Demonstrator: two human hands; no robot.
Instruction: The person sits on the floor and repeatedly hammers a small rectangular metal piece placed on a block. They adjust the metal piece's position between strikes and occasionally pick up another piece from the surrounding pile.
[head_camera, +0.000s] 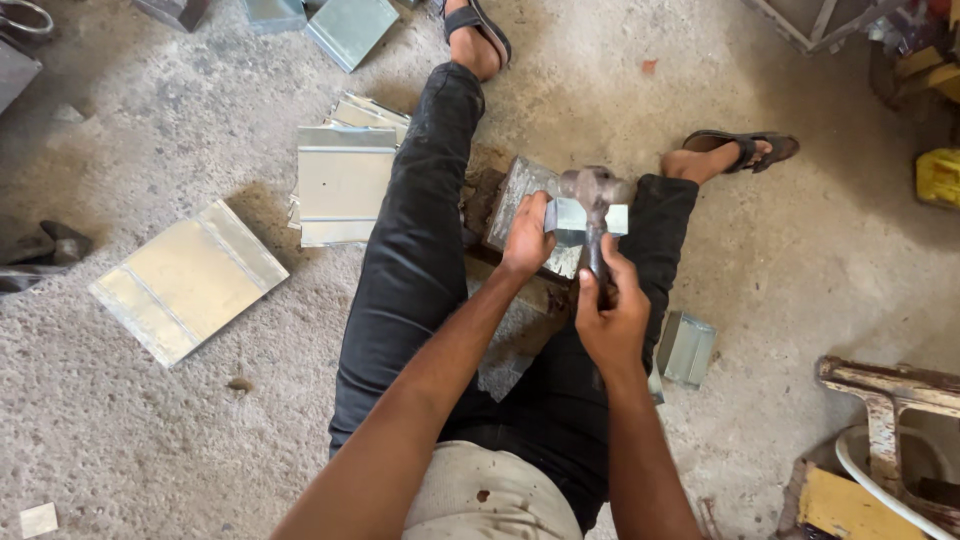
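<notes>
I sit on a concrete floor with my legs spread. My left hand (526, 236) holds a small folded sheet-metal piece (572, 219) down on a metal block (518, 195) between my legs. My right hand (608, 315) grips the handle of a hammer (594, 188), whose rusty head sits right above the folded piece.
A stack of flat sheet-metal panels (344, 182) lies left of my left leg, another panel (188, 280) further left. More bent metal pieces (350, 28) lie at the top. A small metal box (687, 348) sits by my right thigh. A worn stand (888, 400) and yellow objects (938, 177) are at right.
</notes>
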